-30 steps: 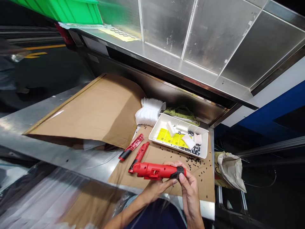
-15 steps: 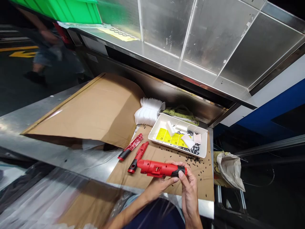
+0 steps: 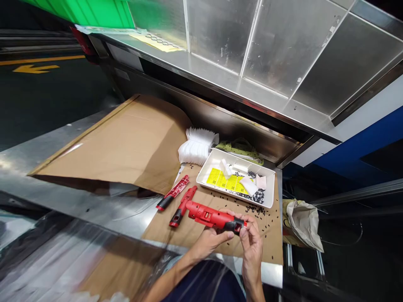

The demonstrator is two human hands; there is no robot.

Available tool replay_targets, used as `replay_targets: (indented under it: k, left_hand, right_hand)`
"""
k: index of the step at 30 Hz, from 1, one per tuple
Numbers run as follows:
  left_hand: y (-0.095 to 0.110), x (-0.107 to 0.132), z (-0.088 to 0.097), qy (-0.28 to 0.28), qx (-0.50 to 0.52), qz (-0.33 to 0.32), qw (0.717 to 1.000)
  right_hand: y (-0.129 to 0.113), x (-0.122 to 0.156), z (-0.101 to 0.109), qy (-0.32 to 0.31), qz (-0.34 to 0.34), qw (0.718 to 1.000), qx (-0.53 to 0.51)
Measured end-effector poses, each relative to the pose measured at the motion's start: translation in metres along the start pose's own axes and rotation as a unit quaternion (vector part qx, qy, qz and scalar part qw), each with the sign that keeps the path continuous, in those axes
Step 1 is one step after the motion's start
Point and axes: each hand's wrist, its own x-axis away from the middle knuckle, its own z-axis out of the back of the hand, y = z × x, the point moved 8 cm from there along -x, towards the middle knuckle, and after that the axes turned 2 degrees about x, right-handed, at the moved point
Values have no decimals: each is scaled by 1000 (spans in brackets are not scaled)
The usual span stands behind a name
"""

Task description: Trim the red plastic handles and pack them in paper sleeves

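From here I can't tell what the tiny black pieces [image 3: 256, 208] scattered on the cardboard sheet [image 3: 163, 226] are, and the print on the yellow sheet [image 3: 222, 180] is too small to read. The right hand [image 3: 252, 243] partly hides the black end of the red plastic housing [image 3: 208, 216]. The green bin [image 3: 88, 8] runs off the top edge of the frame.

One left hand [image 3: 209, 243] and one right hand [image 3: 251, 247] hold one of three red plastic tool housings [image 3: 210, 217]; two lie at 9 o'clock; one white tray [image 3: 217, 153] holds four foam blocks [image 3: 226, 168].
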Motion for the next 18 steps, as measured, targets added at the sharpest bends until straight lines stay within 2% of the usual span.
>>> replay_targets:
  k: [6, 8, 11, 12, 14, 16, 18]
  left_hand:
    - [4, 0, 4, 21, 23, -4, 1000]
    - [7, 1, 12, 41, 18, 3, 999]
    - [21, 4, 31, 90, -53, 1, 995]
    - [27, 5, 37, 103, -87, -1, 991]
    - [41, 7, 48, 117, -142, -10, 983]
    - [54, 8, 57, 123, -176, -31, 976]
    - [61, 8, 65, 133, -203, -46, 969]
  right_hand:
    - [1, 7, 4, 20, 45, 999, -14]
    - [7, 4, 18, 61, 46, 997, -7]
    - [24, -9, 48, 129, 40, 987, 83]
    - [32, -15, 55, 128, 39, 982, 132]
    - [53, -30, 60, 86, 34, 968, 232]
    - [78, -42, 57, 36, 18, 952, 305]
    - [99, -49, 50, 16, 3, 942, 334]
